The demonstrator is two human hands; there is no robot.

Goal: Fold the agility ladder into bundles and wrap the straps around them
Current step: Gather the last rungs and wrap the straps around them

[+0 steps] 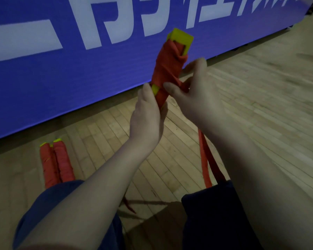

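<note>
The left hand (146, 116) wraps its fingers round the bottom end of a bundle of flat yellow plastic ladder bars (168, 67). The bundle is up in the air and tips a little to the right. Red cloth strap is wound round most of it, with yellow showing at the top. The right hand (197, 94) is just beside the bundle and pinches the red strap where it comes off the side. The loose red strap (204, 159) hangs down under the right arm to the right knee in dark blue trousers (215, 213). Two more red-wrapped bundles (56, 163) lie side by side on the wooden floor (242, 105), by the left knee, near the bottom edge of a big blue banner with white letters (79, 69).
</note>
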